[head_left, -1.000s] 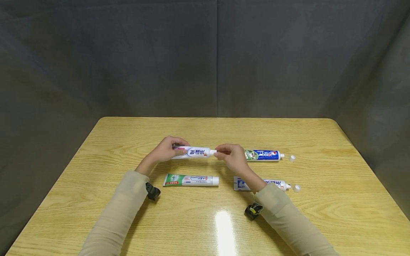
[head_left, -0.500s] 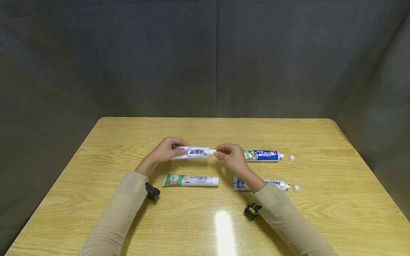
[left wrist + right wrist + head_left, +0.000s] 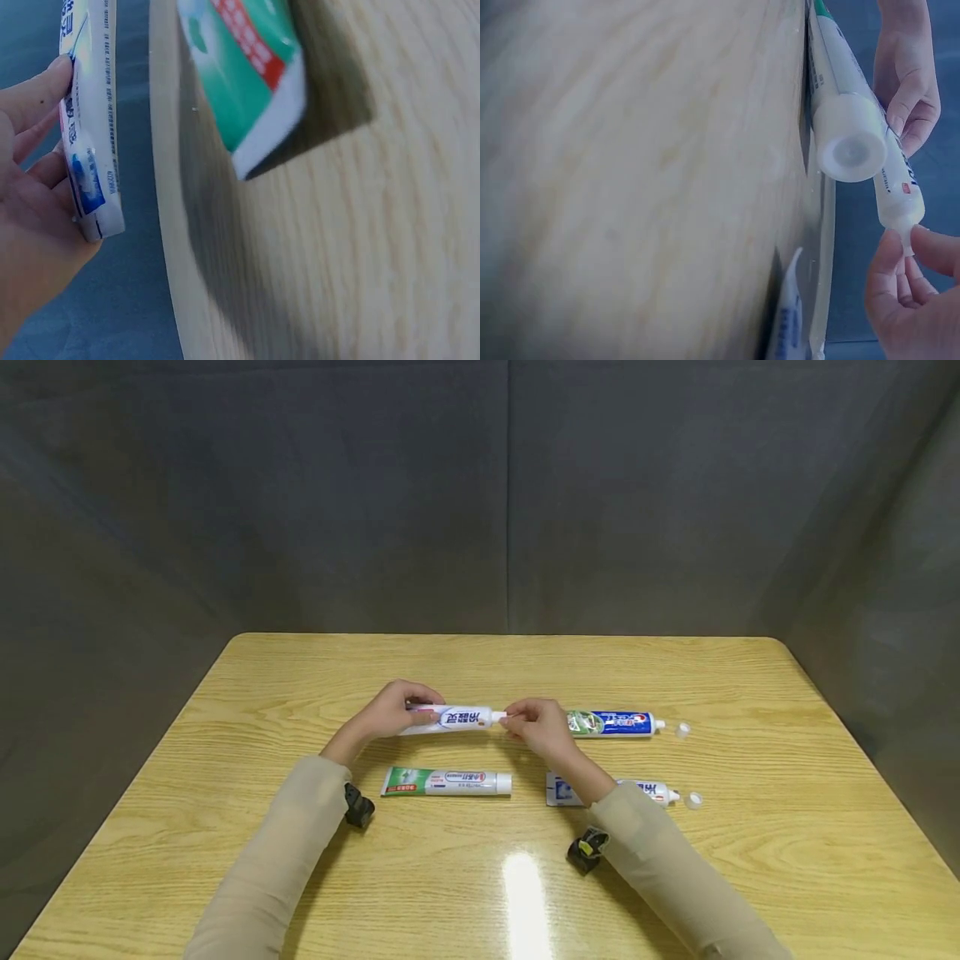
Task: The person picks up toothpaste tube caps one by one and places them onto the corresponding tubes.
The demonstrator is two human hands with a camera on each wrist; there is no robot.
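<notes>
Left hand (image 3: 401,708) is curled round the white tube (image 3: 467,718) over the far half of the surface (image 3: 300,681), right hand (image 3: 546,728) pinches its nozzle end (image 3: 498,717), and honestly I'd worry too hard a squeeze squirts paste out.

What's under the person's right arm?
A long white-and-blue squeeze tube on the yellow wooden table. Both ends peek out; the beige-sleeved right arm hides its middle.

White plastic toothpaste tube (image 3: 463,718) w/ dark-blue lettering & pink patch; approx. horiz., slim white tip (image 3: 498,717) pointing right, held up over far-ctr. of desk (image 3: 420,885).
</notes>
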